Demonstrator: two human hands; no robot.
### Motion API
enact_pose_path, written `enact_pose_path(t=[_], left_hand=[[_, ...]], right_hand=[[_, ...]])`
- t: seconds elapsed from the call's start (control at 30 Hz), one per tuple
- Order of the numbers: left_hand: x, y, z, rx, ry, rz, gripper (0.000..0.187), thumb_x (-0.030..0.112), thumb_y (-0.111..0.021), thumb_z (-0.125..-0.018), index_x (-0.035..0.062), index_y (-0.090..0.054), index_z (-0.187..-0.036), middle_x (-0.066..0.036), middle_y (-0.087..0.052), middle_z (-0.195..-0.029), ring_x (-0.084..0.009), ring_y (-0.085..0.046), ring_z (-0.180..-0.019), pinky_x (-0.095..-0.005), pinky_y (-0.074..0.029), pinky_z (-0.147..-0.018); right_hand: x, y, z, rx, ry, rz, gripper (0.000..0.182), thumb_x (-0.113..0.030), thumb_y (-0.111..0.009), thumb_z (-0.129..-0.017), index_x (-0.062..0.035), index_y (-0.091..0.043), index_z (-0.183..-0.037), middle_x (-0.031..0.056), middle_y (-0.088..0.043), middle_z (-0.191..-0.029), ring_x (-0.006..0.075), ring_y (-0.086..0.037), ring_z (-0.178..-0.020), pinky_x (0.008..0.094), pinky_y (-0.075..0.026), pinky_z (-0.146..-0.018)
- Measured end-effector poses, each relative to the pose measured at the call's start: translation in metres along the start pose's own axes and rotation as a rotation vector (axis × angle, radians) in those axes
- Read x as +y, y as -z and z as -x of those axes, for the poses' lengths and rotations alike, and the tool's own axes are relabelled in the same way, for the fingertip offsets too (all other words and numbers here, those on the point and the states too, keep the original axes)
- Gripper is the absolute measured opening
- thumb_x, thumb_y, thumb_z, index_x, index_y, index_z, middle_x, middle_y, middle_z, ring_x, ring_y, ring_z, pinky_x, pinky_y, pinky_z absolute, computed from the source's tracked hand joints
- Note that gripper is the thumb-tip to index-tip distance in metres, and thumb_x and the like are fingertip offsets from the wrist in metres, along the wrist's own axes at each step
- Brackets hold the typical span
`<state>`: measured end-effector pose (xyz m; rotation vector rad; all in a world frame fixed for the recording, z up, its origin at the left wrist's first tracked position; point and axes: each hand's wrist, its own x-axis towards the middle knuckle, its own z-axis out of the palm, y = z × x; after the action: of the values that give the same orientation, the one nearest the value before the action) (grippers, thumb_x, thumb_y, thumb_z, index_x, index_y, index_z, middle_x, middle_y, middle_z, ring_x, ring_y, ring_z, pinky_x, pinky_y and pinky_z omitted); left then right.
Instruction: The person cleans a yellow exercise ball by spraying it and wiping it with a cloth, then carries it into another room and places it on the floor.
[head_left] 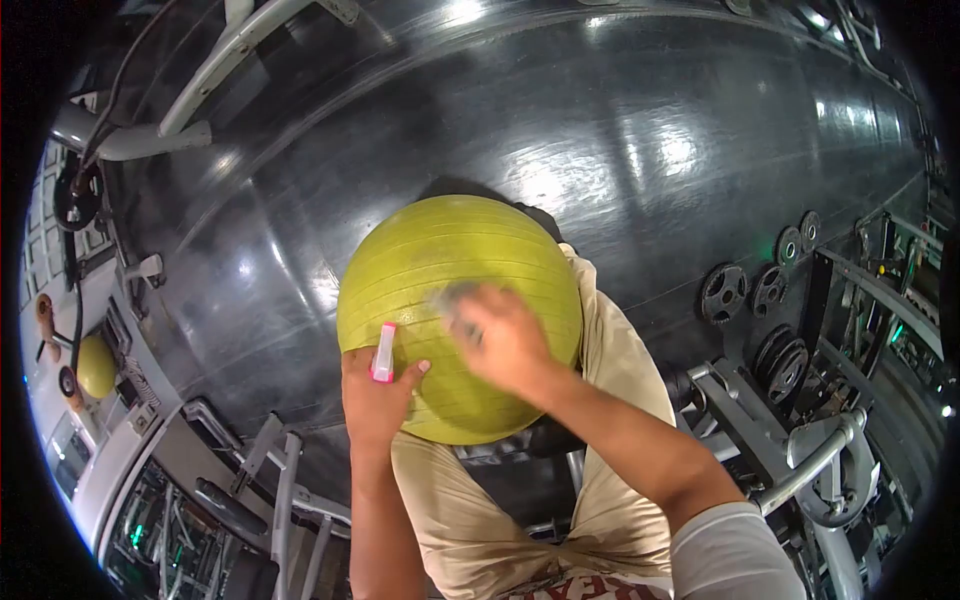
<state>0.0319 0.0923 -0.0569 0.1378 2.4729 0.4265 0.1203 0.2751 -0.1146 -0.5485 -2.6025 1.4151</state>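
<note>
A large yellow-green exercise ball (470, 240) with ribbed bands sits between my knees. At its left side is my left hand (380, 385), resting against the ball with the thumb stretched out. A slim pink-and-white object (385, 352), perhaps a small bottle, is held between its fingers and points away from me. Over the middle of the ball, my right hand (500, 340) is curled and smeared by motion. It presses a grey cloth (455, 298) to the ball's surface; most of the cloth is hidden under the fingers. Shiny wet-looking specks show on the ball near the cloth.
Dark glossy floor (440, 130) stretches ahead. Weight plates (723, 293) and a metal gym machine (820, 460) stand to the right. Grey machine frames (285, 490) are at the lower left, with a smaller yellow ball (96, 366) at the far left.
</note>
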Motion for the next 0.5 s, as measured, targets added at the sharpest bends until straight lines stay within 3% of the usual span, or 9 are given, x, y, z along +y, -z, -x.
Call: enact_pose_path(t=[0.03,0.13,0.2,0.27,0.33,0.43,0.47,0.5], left_hand=[[-0.004,-0.004,-0.001,-0.002,0.025,-0.010,0.043,0.018,-0.090,-0.073,-0.0009,-0.069,-0.106,-0.018,-0.063,-0.103,-0.0353,-0.065,-0.092,-0.0438,-0.054,-0.082],[-0.004,-0.011,-0.011,-0.011,0.084,-0.038,0.049,0.023,-0.093,-0.071,-0.0012,-0.070,-0.106,-0.019,-0.063,-0.109,-0.0379,-0.065,-0.098,-0.0469,-0.054,-0.086],[0.009,-0.012,-0.017,-0.005,0.143,-0.047,0.051,0.026,-0.094,-0.069,-0.0012,-0.070,-0.105,-0.019,-0.062,-0.112,-0.0394,-0.065,-0.100,-0.0480,-0.054,-0.087],[0.013,-0.010,-0.029,-0.009,0.166,-0.078,0.053,0.028,-0.095,-0.069,-0.0009,-0.071,-0.105,-0.019,-0.062,-0.113,-0.0396,-0.065,-0.101,-0.0479,-0.054,-0.089],[0.022,-0.007,-0.037,-0.014,0.180,-0.078,0.054,0.032,-0.095,-0.069,-0.0008,-0.071,-0.104,-0.020,-0.063,-0.113,-0.0400,-0.065,-0.104,-0.0477,-0.053,-0.090],[0.023,0.003,-0.055,-0.006,0.161,-0.133,0.055,0.035,-0.094,-0.070,-0.0017,-0.070,-0.102,-0.020,-0.063,-0.113,-0.0400,-0.065,-0.105,-0.0480,-0.053,-0.090],[0.019,0.005,-0.062,0.056,0.118,-0.155,0.056,0.038,-0.093,-0.072,-0.0020,-0.069,-0.103,-0.020,-0.064,-0.112,-0.0400,-0.066,-0.105,-0.0480,-0.053,-0.090],[0.015,0.008,-0.072,0.101,0.130,-0.173,0.057,0.038,-0.093,-0.072,-0.0021,-0.069,-0.104,-0.020,-0.065,-0.112,-0.0400,-0.066,-0.104,-0.0480,-0.054,-0.090]], right_hand=[[-0.014,0.004,0.008,-0.093,0.146,0.009,0.027,-0.016,-0.071,-0.088,-0.0193,-0.071,-0.114,0.0108,-0.066,-0.101,0.0332,-0.064,-0.086,0.0460,-0.054,-0.075],[-0.004,0.014,0.014,-0.278,0.250,0.239,0.026,-0.013,-0.074,-0.082,-0.0189,-0.075,-0.107,0.0104,-0.067,-0.104,0.0307,-0.065,-0.093,0.0423,-0.055,-0.074],[0.040,0.007,-0.001,-0.128,0.132,0.210,0.018,-0.017,-0.070,-0.089,-0.0164,-0.075,-0.106,0.0143,-0.069,-0.105,0.0343,-0.066,-0.092,0.0441,-0.056,-0.077],[0.090,-0.003,-0.025,0.030,-0.231,-0.019,0.022,-0.022,-0.067,-0.092,-0.0165,-0.071,-0.113,0.0168,-0.067,-0.098,0.0396,-0.067,-0.084,0.0496,-0.055,-0.075],[0.125,0.001,-0.046,0.122,-0.408,0.183,0.022,-0.028,-0.062,-0.098,-0.0123,-0.070,-0.111,0.0210,-0.070,-0.102,0.0457,-0.068,-0.088,0.0519,-0.055,-0.080],[0.124,0.015,-0.066,0.045,-0.722,0.012,0.026,-0.032,-0.061,-0.100,-0.0106,-0.069,-0.112,0.0226,-0.070,-0.109,0.0474,-0.068,-0.091,0.0517,-0.054,-0.082],[0.116,0.015,-0.067,0.039,-0.748,-0.048,0.030,-0.035,-0.060,-0.101,-0.0087,-0.069,-0.113,0.0242,-0.069,-0.111,0.0468,-0.067,-0.095,0.0505,-0.054,-0.085],[0.109,0.007,-0.064,0.120,-0.581,-0.062,0.029,-0.033,-0.061,-0.100,-0.0082,-0.069,-0.113,0.0239,-0.069,-0.110,0.0455,-0.066,-0.096,0.0496,-0.054,-0.085]])
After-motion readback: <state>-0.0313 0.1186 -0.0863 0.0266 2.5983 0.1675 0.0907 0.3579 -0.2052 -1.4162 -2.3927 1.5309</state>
